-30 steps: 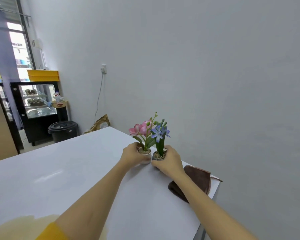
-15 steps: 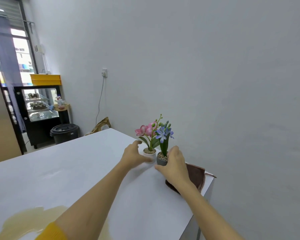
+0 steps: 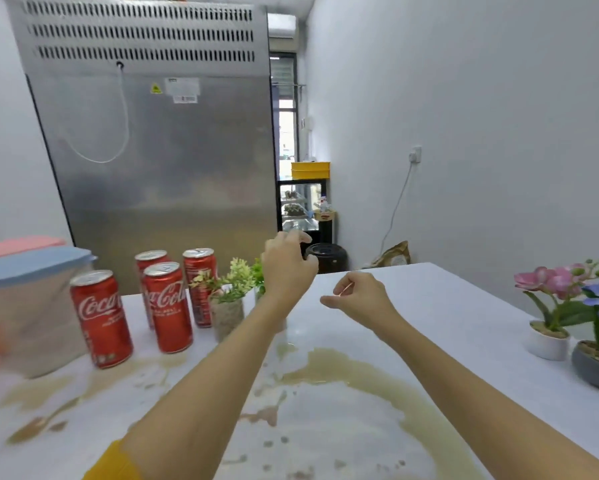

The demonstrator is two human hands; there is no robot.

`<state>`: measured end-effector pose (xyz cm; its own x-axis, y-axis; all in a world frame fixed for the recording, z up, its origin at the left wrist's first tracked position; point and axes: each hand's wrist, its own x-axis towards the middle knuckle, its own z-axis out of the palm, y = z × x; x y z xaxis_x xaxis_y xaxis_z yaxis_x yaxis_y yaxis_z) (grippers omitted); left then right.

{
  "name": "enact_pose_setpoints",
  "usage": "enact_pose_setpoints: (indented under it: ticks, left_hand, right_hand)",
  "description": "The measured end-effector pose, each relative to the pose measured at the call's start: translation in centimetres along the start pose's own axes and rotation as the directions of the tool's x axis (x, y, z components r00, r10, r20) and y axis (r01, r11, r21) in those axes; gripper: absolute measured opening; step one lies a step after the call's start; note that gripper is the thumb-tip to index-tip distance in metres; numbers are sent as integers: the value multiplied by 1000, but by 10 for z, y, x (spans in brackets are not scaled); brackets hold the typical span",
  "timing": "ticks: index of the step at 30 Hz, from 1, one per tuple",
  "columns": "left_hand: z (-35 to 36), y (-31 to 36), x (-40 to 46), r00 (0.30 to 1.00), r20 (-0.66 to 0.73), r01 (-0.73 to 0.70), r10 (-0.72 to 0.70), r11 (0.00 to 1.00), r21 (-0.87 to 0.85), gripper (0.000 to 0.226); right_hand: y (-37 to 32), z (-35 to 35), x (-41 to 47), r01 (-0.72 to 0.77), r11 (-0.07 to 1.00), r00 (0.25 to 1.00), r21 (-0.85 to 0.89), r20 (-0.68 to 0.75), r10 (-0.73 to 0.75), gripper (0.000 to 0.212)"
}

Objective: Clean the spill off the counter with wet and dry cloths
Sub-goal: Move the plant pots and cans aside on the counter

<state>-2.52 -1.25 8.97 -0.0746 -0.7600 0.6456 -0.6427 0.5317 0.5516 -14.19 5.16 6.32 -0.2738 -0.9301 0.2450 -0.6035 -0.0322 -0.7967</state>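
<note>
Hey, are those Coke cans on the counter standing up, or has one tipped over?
All upright. The four Coke cans stand on their bases on the counter, tops facing up; none lies on its side.

Four red cola cans (image 3: pixel 168 308) near two small green plants (image 3: pixel 229 299), lidded plastic container (image 3: pixel 31 306) at left, two flower pots (image 3: pixel 564 317) at right, steel fridge (image 3: pixel 159 143) behind.

"Coca-Cola" script, white on red, reads on the front can (image 3: pixel 101 318) and on the can (image 3: pixel 168 307) right of it. Behind these cans, the steel fridge (image 3: pixel 159 143) carries a yellow triangular warning sign (image 3: pixel 156 88) and a white label (image 3: pixel 185 90), its print too small to read.
</note>
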Motion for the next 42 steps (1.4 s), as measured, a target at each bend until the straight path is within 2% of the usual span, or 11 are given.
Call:
enact_pose_setpoints:
  ticks: [4, 8, 11, 15, 19, 22, 28, 31, 34, 39, 42]
  left_hand:
    - [-44, -44, -6, 968, -140, 214, -209, 977, 21, 46]
    - [-51, -78, -25, 846, -7, 532, -532, 846, -20, 91]
    - [-43, -96, -33, 800, 93, 599, -592, 796, -89, 118]
    - [-24, -118, -34, 842, 51, 538, -538, 825, -172, 125]
    - [-15, -122, -32, 846, -27, 505, -532, 817, -278, 99]
    - [-15, -119, -31, 861, -56, 474, -506, 837, -274, 85]
    - [-8, -85, -16, 942, 96, 335, -321, 909, -248, 91]
    - [2, -58, -10, 943, 131, 332, -307, 904, -270, 89]
    - [23, -30, -14, 963, 181, 238, -200, 945, -225, 86]
    - [72, 27, -28, 929, 353, 225, -114, 929, -293, 89]
    - [101, 65, -39, 900, 434, 222, -50, 907, -357, 88]
  right_hand:
    - [-25, 60, 26, -103, 977, 980, 187, 186, 68, 51]
    - [-26, 111, 46, -173, 954, 962, 243, 251, 110, 82]
    - [-22, 131, 51, -203, 936, 977, 288, 122, 175, 81]
    - [-12, 143, 54, -152, 923, 988, 354, 63, 139, 72]
    - [-9, 141, 59, -142, 937, 990, 320, 68, 127, 34]
    - [-5, 132, 60, -153, 932, 988, 327, 29, 152, 33]
    - [4, 81, 58, -167, 937, 969, 308, -124, 213, 44]
    - [14, 46, 52, -171, 935, 953, 310, -188, 236, 42]
    - [29, 12, 40, -192, 935, 927, 299, -256, 273, 40]
    - [62, -45, 10, -224, 919, 850, 324, -396, 346, 43]
    - [88, -82, -15, -194, 939, 785, 282, -530, 321, 42]
